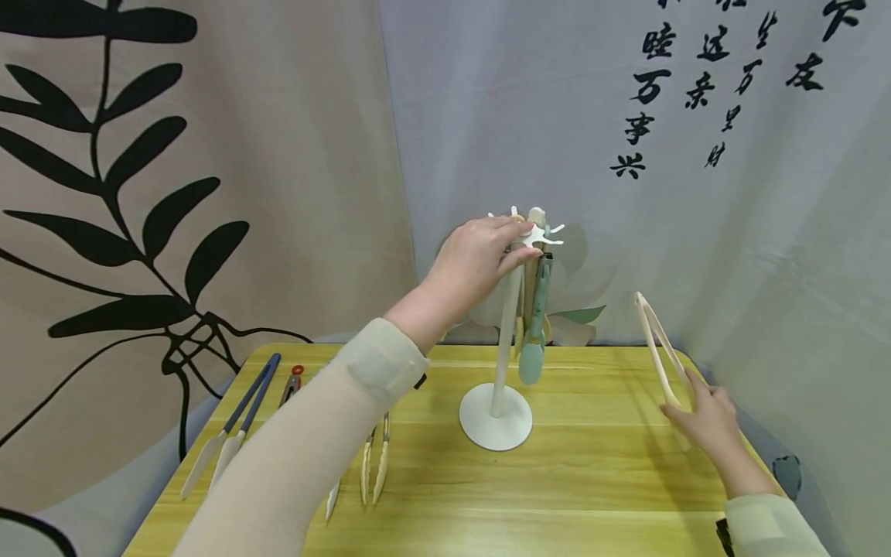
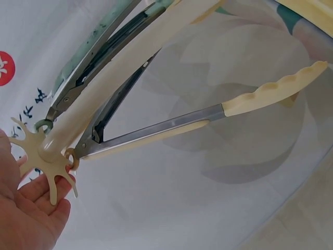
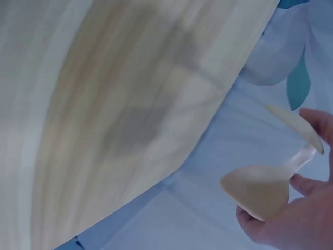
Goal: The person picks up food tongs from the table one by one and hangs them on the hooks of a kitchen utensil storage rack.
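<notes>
My left hand grips the top of a white hanging rack, its fingers among the spread hooks. Mint-green tongs hang from that rack. Beside them in the left wrist view hang metal tongs with a scalloped cream grip. Over the table's right edge, my right hand holds cream tongs, their joined end pointing up. The right wrist view shows the tongs' broad spoon-like heads between the fingers and thumb.
Blue tongs with white heads lie on the wooden table at the left. Near them are tongs with a red ring, partly hidden by my left sleeve, and cream-tipped tongs. A printed curtain hangs behind the table.
</notes>
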Motion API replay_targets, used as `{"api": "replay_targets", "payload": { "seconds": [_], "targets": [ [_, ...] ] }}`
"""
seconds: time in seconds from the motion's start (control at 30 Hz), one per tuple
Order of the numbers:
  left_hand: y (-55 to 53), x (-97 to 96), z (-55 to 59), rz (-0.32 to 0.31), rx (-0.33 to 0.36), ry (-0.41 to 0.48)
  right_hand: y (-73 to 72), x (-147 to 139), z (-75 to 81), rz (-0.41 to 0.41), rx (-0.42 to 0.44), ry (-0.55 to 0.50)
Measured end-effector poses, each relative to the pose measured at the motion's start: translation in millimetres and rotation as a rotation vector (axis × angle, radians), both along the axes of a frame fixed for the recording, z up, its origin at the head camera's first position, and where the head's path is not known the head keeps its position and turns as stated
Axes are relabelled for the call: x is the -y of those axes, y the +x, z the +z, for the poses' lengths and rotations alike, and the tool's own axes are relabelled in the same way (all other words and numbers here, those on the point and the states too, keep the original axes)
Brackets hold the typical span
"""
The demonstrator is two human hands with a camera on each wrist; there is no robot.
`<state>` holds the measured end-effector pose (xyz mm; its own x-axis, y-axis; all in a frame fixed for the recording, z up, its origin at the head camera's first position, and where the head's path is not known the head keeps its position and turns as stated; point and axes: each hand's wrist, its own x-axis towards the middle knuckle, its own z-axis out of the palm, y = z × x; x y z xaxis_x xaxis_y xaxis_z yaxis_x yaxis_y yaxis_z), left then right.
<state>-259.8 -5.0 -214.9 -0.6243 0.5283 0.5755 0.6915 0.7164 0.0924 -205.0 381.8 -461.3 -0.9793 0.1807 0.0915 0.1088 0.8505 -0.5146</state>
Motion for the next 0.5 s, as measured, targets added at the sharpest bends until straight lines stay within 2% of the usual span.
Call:
{"api": "replay_targets", "payload": {
  "seconds": [0.5],
  "targets": [
    [1.3, -0.1, -0.4, 0.002, -0.008, 0.001, 2.5, 26.9, 10.9, -0.065, -0.152, -0.058]
  ]
}}
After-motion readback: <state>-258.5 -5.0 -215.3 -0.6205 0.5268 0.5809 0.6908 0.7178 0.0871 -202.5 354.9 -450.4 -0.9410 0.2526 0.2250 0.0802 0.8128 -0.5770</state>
